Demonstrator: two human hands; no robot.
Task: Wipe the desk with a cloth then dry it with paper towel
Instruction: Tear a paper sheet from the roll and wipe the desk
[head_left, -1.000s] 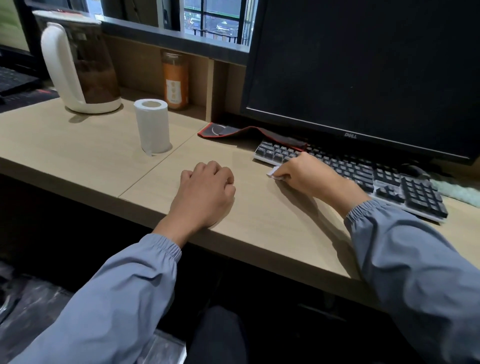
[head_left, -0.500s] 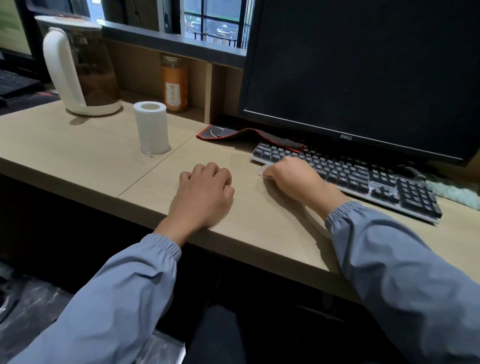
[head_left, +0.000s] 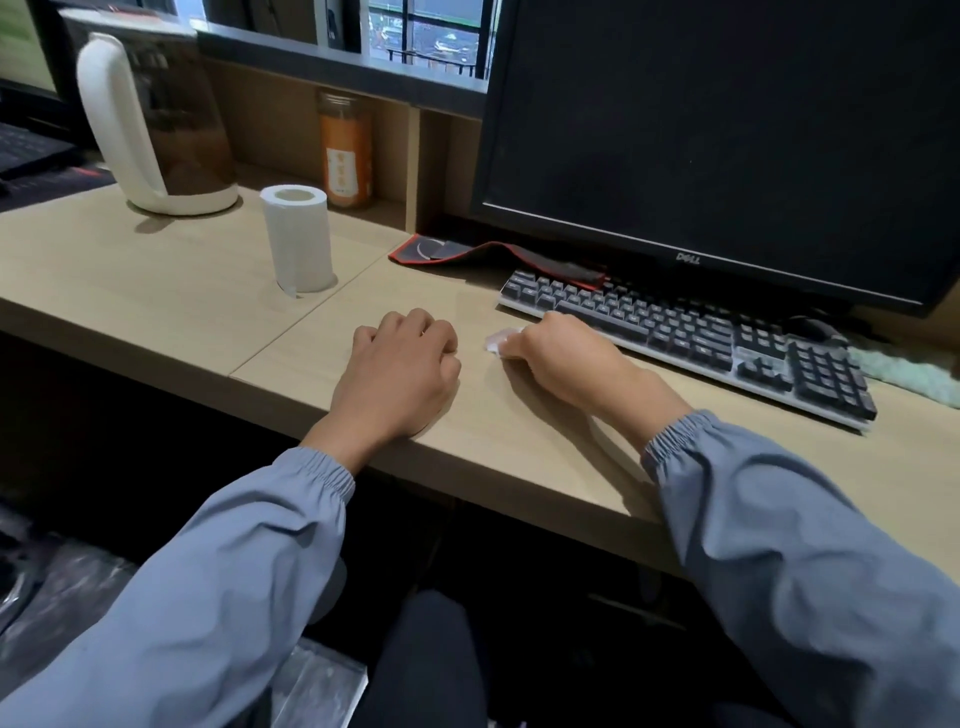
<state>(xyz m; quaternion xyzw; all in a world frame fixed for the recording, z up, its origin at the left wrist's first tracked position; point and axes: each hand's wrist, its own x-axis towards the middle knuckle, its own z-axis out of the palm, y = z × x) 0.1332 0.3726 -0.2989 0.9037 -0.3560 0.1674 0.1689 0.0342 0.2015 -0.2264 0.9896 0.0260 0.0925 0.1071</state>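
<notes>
- Both hands are low on the desk (head_left: 156, 291); the left hand (head_left: 397, 364) is curled into a fist, rests on the wood near the front edge and holds nothing; the right hand (head_left: 566, 358) is curled round a small white wad of paper towel (head_left: 501, 340) and presses it down on the desk.
- That wad sits just in front of the keyboard (head_left: 675, 332), near its left end, between the two hands; only a little bit pokes out past the fingers.
- I think this is the drying part; the fluffy green cloth (head_left: 909, 371) lies far off at the right edge, beside the keyboard, and no hand touches it; I cannot tell if the wood is wet.
- Paper towel is light, soft and thin; it bunches up fast and may tear when it gets wet; it is best kept bunched under the fingers and pushed flat, not pinched by a corner.
- A paper towel roll (head_left: 298, 239) stands upright well to the left; its loose end hangs near the bottom, a good spot to take a fresh sheet; the roll looks light and could tip, so one hand should steady it while the other pulls.
- Behind it are a kettle (head_left: 156, 119) and an orange jar (head_left: 345, 150); the dark monitor (head_left: 727, 130) stands behind the keyboard.
</notes>
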